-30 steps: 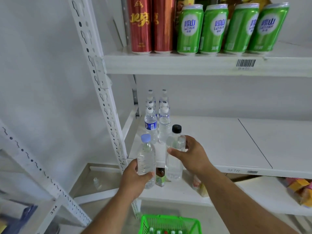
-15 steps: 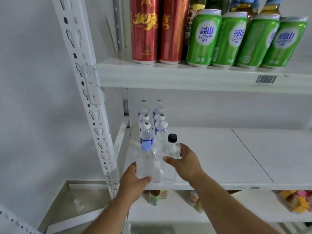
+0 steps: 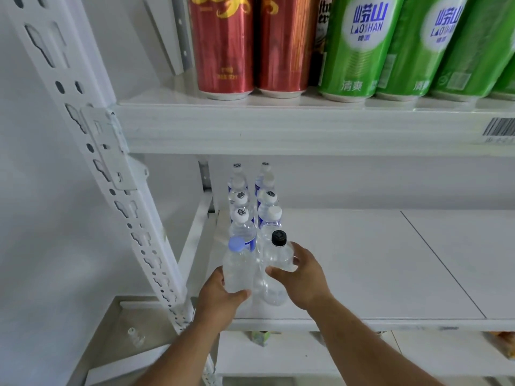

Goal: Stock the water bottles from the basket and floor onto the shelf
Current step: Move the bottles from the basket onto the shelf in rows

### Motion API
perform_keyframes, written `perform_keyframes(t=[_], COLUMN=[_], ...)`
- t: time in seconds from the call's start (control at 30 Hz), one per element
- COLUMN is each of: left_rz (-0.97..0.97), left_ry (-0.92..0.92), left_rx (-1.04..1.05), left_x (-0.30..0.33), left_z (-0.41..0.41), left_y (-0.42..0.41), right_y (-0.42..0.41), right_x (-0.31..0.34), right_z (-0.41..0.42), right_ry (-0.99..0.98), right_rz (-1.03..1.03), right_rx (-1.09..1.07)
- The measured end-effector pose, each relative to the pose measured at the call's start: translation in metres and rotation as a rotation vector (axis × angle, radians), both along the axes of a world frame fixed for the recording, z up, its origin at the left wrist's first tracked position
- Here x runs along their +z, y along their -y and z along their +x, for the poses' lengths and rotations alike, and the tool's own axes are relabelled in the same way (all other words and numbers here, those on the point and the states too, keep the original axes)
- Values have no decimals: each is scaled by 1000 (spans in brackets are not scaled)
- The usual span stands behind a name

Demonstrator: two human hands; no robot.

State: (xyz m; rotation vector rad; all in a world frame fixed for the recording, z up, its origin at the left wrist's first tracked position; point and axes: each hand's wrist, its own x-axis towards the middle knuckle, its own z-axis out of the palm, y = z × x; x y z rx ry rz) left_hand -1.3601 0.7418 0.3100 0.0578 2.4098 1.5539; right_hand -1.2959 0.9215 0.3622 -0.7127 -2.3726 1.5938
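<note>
My left hand (image 3: 220,296) grips a clear water bottle with a pale blue cap (image 3: 237,266) at the front left of the white shelf (image 3: 362,274). Right beside it, my right hand (image 3: 302,277) holds a clear bottle with a black cap (image 3: 278,257). Both bottles stand upright at the shelf's front edge, at the near end of two rows of white-capped water bottles (image 3: 241,218) that run toward the back wall. The basket is out of view.
Red cans (image 3: 223,45) and green cans (image 3: 359,48) fill the shelf above. A white perforated upright (image 3: 111,168) stands to the left. Below, a lower shelf holds small packages (image 3: 260,337). A small bottle (image 3: 135,334) lies on the floor at left.
Both hands have carried their bottles up and forward, from in front of the lower shelf onto the shelf's front edge. The view has moved closer and the green basket has dropped out of sight.
</note>
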Motion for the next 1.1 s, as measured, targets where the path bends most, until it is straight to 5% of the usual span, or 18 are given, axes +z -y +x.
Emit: perform_keyframes(t=[0.93,1.1], left_rz=[-125,-308], left_ry=[38,-60], left_rx=[-92,-167], left_x=[-8,-11], left_z=[6,33], left_y=[5,18], right_y=[7,14], right_x=[-3,-14], right_z=[18,54], right_ry=[154,236], right_rz=[72,142], right_rx=[10,-22])
